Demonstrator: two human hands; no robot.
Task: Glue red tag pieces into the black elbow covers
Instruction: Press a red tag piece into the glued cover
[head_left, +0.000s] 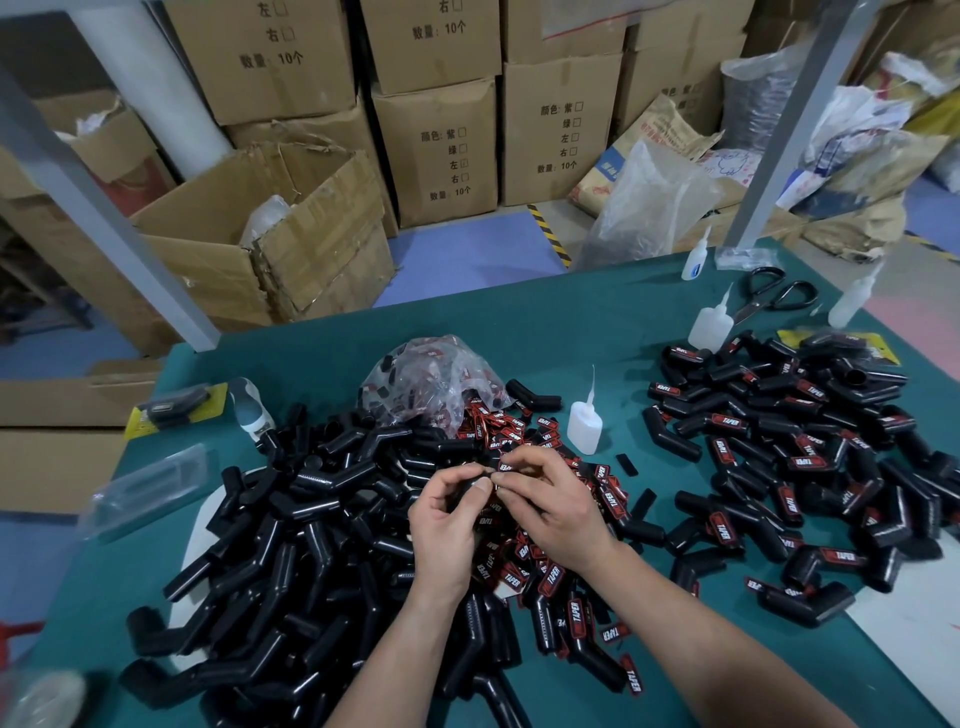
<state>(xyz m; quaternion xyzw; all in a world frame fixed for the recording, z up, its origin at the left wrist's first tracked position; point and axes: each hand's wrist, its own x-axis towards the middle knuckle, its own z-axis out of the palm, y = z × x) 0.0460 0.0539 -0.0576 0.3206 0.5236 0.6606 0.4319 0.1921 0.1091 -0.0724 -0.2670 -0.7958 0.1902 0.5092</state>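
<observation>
My left hand (451, 514) grips a black elbow cover (467, 491) above the middle of the table; the cover is mostly hidden by my fingers. My right hand (550, 506) pinches a small red tag piece (503, 466) against the cover's top. Under both hands lies a spread of loose red tag pieces (550, 577). A large heap of untagged black elbow covers (291, 561) fills the left. On the right is a heap of covers with red tags on them (795, 457). A white glue bottle (585, 423) stands just beyond my right hand.
A clear plastic bag of tags (431, 382) lies behind the pile. More glue bottles (710, 325) and scissors (776, 295) sit at the far right on the green table (519, 322). A clear plastic pack (150, 486) lies at the left edge. Cardboard boxes (436, 150) stand beyond.
</observation>
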